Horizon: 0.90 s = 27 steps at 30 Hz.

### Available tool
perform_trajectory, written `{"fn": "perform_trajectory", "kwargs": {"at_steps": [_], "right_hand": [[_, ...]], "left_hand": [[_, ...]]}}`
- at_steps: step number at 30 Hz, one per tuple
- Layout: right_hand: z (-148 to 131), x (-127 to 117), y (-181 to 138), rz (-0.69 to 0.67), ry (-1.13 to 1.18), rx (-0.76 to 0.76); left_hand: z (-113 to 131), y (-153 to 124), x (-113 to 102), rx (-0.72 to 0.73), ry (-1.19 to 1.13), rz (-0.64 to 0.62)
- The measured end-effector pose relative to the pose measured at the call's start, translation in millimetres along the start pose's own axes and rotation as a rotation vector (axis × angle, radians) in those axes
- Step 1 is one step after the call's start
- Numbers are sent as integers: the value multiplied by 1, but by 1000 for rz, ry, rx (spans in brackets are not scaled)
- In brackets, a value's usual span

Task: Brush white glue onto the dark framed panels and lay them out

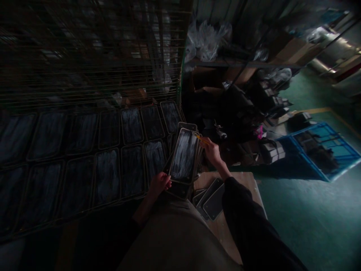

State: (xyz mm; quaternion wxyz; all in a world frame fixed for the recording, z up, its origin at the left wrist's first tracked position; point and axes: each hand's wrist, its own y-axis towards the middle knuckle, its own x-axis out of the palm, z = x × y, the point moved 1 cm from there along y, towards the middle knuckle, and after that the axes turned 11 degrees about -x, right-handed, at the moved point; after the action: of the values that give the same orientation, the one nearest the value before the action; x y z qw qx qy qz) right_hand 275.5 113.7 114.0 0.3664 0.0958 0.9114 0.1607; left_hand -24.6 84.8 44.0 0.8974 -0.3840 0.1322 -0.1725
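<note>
Green floor [304, 218] is spreading along the right of a dim workspace, one blue frame [342, 139] is standing on it, and wire mesh [113, 56] is rising behind the work. Two rows of dark rectangular panels are filling the left side: seven are showing in the back row [131, 126], six in the front row [106, 177], plus a sliver of another, many bearing whitish streaks. One streaked panel [183, 154] is lying tilted atop a stack, right of those rows and just beyond the counter's far left corner; the number of panels beneath is too dark to count. Two hands are working at it: the left hand [160, 184] is pinching its near left corner, fingers nearly closed, while the right hand [211, 152] is gripping one slim yellow tool [203, 139], its tip meeting the panel's far right corner. Three more panels [217, 203] are overlapping near the left edge of the wooden counter [221, 227].
</note>
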Motion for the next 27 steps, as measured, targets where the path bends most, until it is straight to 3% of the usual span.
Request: {"fn": "perform_trajectory", "kwargs": {"at_steps": [9, 15, 20, 27], "right_hand": [[-20, -7, 3, -178, -71, -124], [4, 0, 24, -325, -229, -251], [17, -6, 17, -299, -258, -255], [-7, -8, -15, -254, -272, -147]], "left_hand": [[-8, 2, 3, -3, -57, 36], [-6, -1, 7, -2, -98, 39], [-8, -2, 10, 29, -130, 71], [-9, -1, 14, 2, -162, 120]]}}
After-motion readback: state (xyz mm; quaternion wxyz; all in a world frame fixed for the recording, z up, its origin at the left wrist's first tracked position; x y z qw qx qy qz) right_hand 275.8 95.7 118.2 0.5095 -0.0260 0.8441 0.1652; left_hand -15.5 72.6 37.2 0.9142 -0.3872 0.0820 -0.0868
